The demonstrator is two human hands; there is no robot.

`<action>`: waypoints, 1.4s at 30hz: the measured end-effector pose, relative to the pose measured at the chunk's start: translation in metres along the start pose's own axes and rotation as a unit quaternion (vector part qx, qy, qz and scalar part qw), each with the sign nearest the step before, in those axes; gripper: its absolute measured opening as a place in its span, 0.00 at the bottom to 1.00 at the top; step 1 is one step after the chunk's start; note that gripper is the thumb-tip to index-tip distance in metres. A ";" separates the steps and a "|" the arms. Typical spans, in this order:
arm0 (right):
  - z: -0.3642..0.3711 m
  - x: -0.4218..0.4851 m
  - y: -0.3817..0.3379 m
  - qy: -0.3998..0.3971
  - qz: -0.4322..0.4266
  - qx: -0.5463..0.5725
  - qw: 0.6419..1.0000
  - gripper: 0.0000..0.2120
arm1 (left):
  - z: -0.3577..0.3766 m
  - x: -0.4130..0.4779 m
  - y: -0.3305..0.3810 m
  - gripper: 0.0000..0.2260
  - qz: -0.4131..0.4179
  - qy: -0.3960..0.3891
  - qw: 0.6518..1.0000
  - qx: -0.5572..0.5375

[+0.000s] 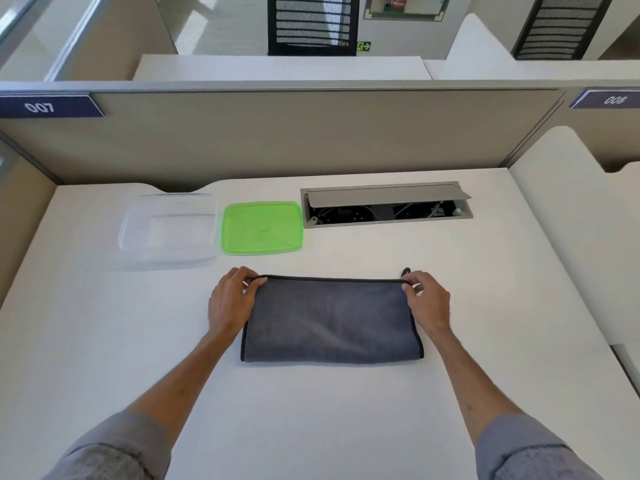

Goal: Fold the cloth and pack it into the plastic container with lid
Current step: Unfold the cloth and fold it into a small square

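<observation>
head view showed left hand (230, 303) and right hand (427, 301) pinching the grey cloth (330, 322) at its far corners, squaring the fold for the container (169, 232).

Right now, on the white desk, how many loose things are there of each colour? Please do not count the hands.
Grey: 1, the folded grey cloth with dark edging
Clear: 1, the clear rectangular plastic container
Green: 1, the bright green plastic lid
Total: 3
</observation>
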State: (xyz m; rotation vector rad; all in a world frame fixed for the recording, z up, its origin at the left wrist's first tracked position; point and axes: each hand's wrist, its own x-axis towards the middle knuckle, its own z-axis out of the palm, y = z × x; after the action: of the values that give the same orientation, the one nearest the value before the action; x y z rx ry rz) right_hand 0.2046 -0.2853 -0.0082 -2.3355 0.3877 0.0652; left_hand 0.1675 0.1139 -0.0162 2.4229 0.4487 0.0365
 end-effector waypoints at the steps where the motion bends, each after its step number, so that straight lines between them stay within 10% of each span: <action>1: 0.002 0.001 0.001 0.001 0.006 0.000 1.000 0.06 | 0.002 0.002 0.000 0.08 -0.005 -0.004 1.000 0.002; 14: 0.036 -0.023 -0.005 0.075 -0.086 -0.176 0.978 0.17 | 0.035 -0.031 -0.001 0.14 0.073 0.039 0.990 0.117; 20: 0.072 -0.080 0.005 -0.014 -0.185 -0.265 0.946 0.26 | 0.071 -0.085 -0.002 0.26 0.161 0.010 0.973 0.168; 32: 0.042 -0.102 0.033 -0.025 -0.073 -0.333 0.940 0.32 | 0.058 -0.097 -0.039 0.30 0.175 -0.030 0.950 0.258; 36: 0.032 -0.115 0.027 0.086 0.044 -0.227 0.969 0.29 | 0.053 -0.098 -0.035 0.30 0.166 -0.026 0.958 0.234; 42: 0.019 -0.122 0.019 0.015 0.229 -0.156 0.961 0.28 | 0.048 -0.105 -0.024 0.30 0.182 -0.031 0.961 0.205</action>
State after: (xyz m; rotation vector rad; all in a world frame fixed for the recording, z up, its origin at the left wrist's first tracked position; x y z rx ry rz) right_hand 0.0839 -0.2535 -0.0149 -2.5048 0.9916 0.3352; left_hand 0.0676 0.0672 -0.0596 2.8764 -0.0311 0.0285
